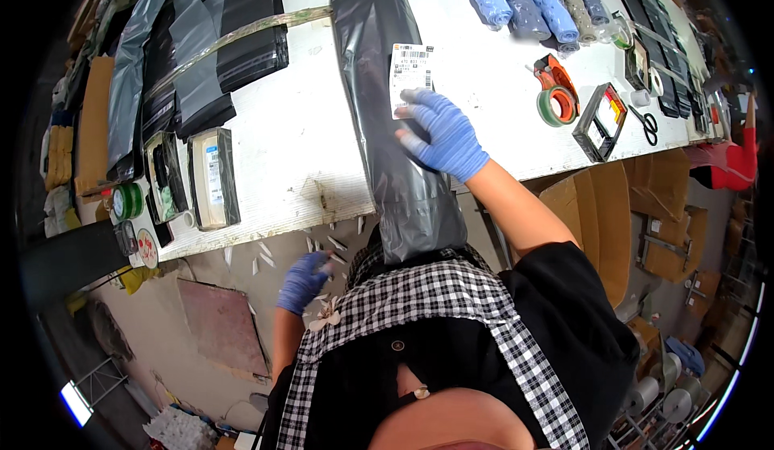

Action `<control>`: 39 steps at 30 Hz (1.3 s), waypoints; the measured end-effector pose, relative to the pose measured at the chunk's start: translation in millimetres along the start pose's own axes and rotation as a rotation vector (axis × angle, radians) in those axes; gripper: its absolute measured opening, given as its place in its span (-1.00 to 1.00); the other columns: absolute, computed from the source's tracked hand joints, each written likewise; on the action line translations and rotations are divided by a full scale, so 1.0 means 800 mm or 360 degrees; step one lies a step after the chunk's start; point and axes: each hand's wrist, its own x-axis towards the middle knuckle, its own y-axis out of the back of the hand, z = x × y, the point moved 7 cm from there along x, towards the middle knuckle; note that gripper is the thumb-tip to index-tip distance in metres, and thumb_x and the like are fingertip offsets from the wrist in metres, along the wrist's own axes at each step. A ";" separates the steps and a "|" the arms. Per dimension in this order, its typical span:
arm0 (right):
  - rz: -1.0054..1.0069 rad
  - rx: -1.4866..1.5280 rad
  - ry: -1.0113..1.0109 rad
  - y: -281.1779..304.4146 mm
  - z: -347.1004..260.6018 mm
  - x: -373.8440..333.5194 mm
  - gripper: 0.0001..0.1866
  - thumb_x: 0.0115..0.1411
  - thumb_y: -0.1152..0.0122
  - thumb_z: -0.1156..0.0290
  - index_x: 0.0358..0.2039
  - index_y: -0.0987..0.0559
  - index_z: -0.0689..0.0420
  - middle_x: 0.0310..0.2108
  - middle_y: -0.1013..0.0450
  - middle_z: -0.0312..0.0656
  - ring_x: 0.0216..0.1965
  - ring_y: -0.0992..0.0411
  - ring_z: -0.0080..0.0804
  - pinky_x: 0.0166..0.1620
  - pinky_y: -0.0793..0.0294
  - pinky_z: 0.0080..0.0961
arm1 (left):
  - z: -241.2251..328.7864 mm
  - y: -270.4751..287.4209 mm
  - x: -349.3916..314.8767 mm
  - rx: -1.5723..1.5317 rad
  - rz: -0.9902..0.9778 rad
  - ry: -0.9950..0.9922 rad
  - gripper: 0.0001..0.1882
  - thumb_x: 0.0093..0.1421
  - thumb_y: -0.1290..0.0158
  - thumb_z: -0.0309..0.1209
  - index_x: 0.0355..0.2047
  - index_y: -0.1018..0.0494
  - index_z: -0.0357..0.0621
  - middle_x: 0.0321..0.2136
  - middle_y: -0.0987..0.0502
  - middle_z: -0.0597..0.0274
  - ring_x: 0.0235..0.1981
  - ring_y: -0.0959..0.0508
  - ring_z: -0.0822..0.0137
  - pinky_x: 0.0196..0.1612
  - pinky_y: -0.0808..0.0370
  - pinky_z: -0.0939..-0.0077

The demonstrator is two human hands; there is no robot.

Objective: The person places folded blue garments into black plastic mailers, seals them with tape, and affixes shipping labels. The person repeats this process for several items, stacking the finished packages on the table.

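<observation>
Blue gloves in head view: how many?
2: one on the right hand, over the white label on the dark grey bag; one on the left hand, off the table beside the checked apron.

Head-worn fisheye view, facing down, near the white table (286, 140)

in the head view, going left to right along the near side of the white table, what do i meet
Green tape roll → label box → long dark grey parcel → orange tape dispenser → black-framed box → black scissors.
</observation>
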 end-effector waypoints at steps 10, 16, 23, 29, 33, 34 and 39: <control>-0.0170 -0.0203 -0.0502 -0.072 0.086 0.090 -0.25 0.23 0.02 -0.13 0.37 -0.13 -0.15 0.37 0.15 0.28 0.36 0.12 0.34 0.35 0.02 0.03 | 0.127 -0.110 0.070 -0.1008 -0.0553 -0.0024 -0.22 0.20 -0.20 -0.17 0.25 -0.11 -0.33 0.02 -0.42 0.09 0.04 -0.38 0.30 0.17 -0.31 0.43; -0.0248 0.0383 -0.0333 0.001 -0.048 -0.180 -0.27 0.11 -0.26 0.25 0.30 -0.26 0.03 0.31 -0.04 0.28 0.33 -0.03 0.29 0.30 -0.17 -0.03 | 0.152 -0.144 0.091 -0.1636 -0.0629 0.0064 -0.27 0.13 -0.25 -0.22 0.21 -0.20 -0.26 0.00 -0.43 0.15 0.02 -0.40 0.34 0.13 -0.34 0.42; 0.0472 -0.1066 -0.0556 0.147 0.224 -0.162 -0.34 0.10 -0.14 0.38 0.23 -0.23 0.24 0.21 -0.17 0.24 0.24 -0.12 0.29 0.23 -0.22 0.07 | 0.142 -0.149 0.088 -0.1725 -0.0488 0.0193 -0.42 0.08 -0.23 -0.21 0.05 -0.35 -0.23 -0.21 -0.48 0.28 -0.19 -0.46 0.42 -0.08 -0.42 0.53; -0.0375 -0.1003 -0.1800 0.187 0.355 -0.125 -0.44 0.14 -0.23 0.25 0.14 -0.38 0.11 0.03 -0.46 0.01 0.07 -0.42 0.05 0.13 -0.38 -0.10 | 0.027 -0.101 0.059 -0.1613 -0.0547 0.0348 -0.33 0.02 -0.19 -0.02 0.00 -0.39 -0.27 -0.18 -0.52 0.18 -0.20 -0.50 0.39 -0.09 -0.45 0.53; -0.0195 0.0045 -0.1828 0.138 0.312 -0.182 -0.45 -0.03 -0.34 0.46 0.01 -0.39 0.18 -0.10 -0.50 0.09 -0.10 -0.52 -0.09 0.00 -0.49 -0.29 | -0.009 -0.015 0.021 -0.1393 -0.0145 0.0192 -0.22 0.01 -0.25 -0.02 0.09 -0.34 -0.36 -0.06 -0.50 0.11 -0.02 -0.48 0.27 0.05 -0.42 0.39; -0.0100 0.0252 -0.1762 0.120 0.287 -0.200 -0.44 -0.04 -0.33 0.51 0.01 -0.37 0.19 -0.10 -0.49 0.06 -0.09 -0.50 -0.14 0.00 -0.49 -0.31 | -0.018 0.012 0.013 -0.0970 0.0258 0.0088 -0.27 0.05 -0.25 -0.10 0.08 -0.34 -0.37 -0.06 -0.50 0.08 -0.01 -0.48 0.22 0.06 -0.41 0.36; -0.0028 0.1795 -0.1592 0.048 0.092 -0.267 -0.23 -0.11 -0.31 0.55 0.19 -0.29 0.22 0.08 -0.40 -0.08 0.05 -0.42 -0.22 0.10 -0.46 -0.34 | 0.181 0.065 -0.007 0.0475 0.1238 -0.0482 -0.37 0.03 -0.30 -0.28 0.07 -0.37 -0.32 -0.03 -0.47 -0.11 0.01 -0.45 -0.04 0.11 -0.37 0.20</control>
